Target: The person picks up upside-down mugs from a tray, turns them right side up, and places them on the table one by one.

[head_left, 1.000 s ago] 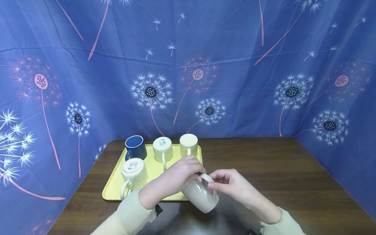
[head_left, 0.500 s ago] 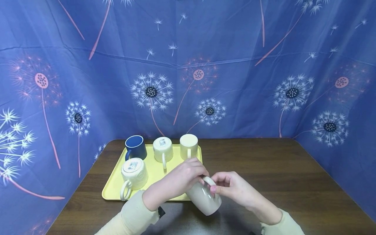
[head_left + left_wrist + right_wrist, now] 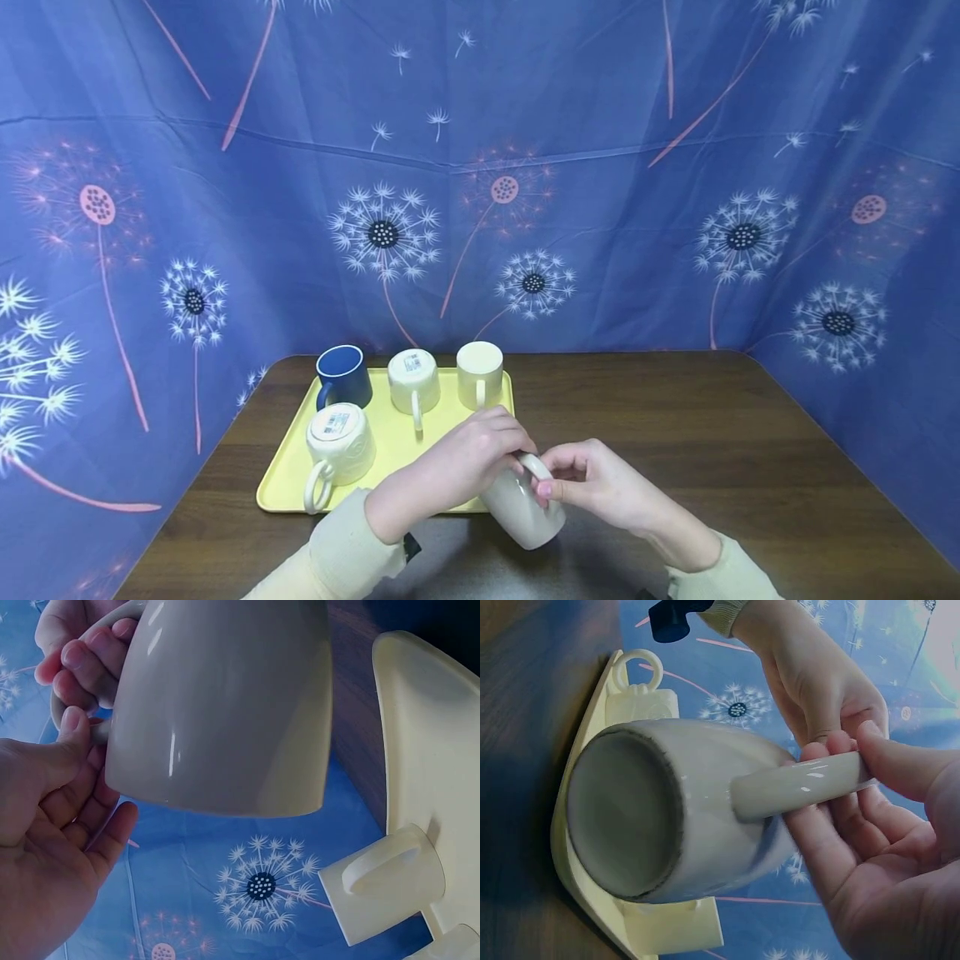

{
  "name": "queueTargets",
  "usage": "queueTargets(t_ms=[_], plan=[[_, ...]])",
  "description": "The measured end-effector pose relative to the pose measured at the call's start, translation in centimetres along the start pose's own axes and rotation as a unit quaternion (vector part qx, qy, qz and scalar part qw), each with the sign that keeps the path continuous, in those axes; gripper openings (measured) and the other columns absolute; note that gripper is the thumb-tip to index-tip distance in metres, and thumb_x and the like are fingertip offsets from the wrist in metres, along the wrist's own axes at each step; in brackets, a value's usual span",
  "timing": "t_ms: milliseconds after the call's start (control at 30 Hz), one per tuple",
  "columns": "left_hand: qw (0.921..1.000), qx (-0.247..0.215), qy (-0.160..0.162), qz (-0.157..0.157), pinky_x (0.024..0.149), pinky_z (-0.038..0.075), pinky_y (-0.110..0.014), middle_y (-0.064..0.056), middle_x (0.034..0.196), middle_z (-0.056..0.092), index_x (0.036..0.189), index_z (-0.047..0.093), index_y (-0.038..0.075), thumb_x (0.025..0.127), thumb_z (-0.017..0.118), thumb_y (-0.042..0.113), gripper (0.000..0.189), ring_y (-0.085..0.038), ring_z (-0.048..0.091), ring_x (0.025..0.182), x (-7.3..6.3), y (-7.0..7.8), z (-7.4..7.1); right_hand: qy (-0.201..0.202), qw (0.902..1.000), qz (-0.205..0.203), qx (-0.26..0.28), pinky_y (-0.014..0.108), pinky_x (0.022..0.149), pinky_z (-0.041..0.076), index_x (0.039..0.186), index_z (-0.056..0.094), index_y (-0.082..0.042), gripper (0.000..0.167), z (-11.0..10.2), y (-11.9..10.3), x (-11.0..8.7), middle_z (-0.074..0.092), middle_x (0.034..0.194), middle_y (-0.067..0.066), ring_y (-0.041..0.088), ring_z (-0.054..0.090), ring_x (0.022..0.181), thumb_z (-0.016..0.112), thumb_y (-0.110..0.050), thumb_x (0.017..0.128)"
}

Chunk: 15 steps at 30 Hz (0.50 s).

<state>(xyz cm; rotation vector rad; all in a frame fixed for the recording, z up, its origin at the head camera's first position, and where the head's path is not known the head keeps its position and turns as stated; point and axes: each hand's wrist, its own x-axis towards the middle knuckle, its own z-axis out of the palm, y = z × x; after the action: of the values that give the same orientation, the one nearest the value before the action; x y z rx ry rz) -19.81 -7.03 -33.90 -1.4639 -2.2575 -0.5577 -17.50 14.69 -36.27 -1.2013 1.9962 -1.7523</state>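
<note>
A glossy off-white mug point(image 3: 517, 515) is held tilted in front of the tray, its base toward the lower right in the head view. My left hand point(image 3: 480, 454) grips its handle near the rim end, thumb against the handle in the left wrist view. The right hand point(image 3: 596, 483) pinches the same handle point(image 3: 802, 784) between thumb and fingers, close to the left fingers. In the right wrist view the mug's round base point(image 3: 626, 817) faces the camera.
A yellow tray point(image 3: 279, 467) lies at the left of the brown table point(image 3: 675, 417). On it stand an upright blue mug point(image 3: 345, 383), two upturned white mugs with base labels point(image 3: 341, 450), and another cream mug point(image 3: 478, 379). A blue dandelion-print curtain point(image 3: 622, 250) surrounds the table.
Both hands and the mug have shifted slightly to the right and down from a second ago. Over the last half second they stay nearly still, still on the handle.
</note>
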Motion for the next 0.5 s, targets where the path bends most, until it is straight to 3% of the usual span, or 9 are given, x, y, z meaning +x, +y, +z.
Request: queueTargets(t_ms=[67,300,500], plan=[[0.9999,-0.008,0.002,-0.011,0.084,0.043,-0.015,0.006,0.092,0.066,0.097,0.068,0.012,0.08,0.072,0.01,0.018,-0.009,0.056,0.089,0.0,0.1,-0.1,0.007,1.0,-0.004,-0.005,0.028,0.065,0.053,0.095,0.062,0.009,0.011,0.0,0.1,0.0,0.061,0.079,0.024,0.004,0.061,0.077,0.06,0.001,0.088],[0.9986,-0.015,0.043,-0.028,0.09,0.045,-0.019,0.002,0.107,0.065,0.109,0.064,0.009,0.082,0.071,0.009,0.027,-0.011,0.056,0.1,-0.9,0.1,-0.6,0.065,0.9961,0.008,-0.06,0.026,0.067,0.053,0.094,0.065,0.003,0.01,-0.2,0.5,-0.1,0.066,0.086,-0.006,0.003,0.062,0.079,0.066,-0.002,0.085],[0.9959,-0.026,0.061,-0.061,0.091,0.047,-0.026,0.0,0.109,0.064,0.115,0.061,0.007,0.083,0.071,0.012,0.033,-0.012,0.056,0.102,-2.1,0.2,-1.2,0.104,0.9904,0.037,-0.083,0.024,0.066,0.052,0.089,0.064,0.0,0.007,-0.6,1.0,-0.1,0.064,0.084,-0.008,0.003,0.06,0.078,0.067,-0.003,0.083]])
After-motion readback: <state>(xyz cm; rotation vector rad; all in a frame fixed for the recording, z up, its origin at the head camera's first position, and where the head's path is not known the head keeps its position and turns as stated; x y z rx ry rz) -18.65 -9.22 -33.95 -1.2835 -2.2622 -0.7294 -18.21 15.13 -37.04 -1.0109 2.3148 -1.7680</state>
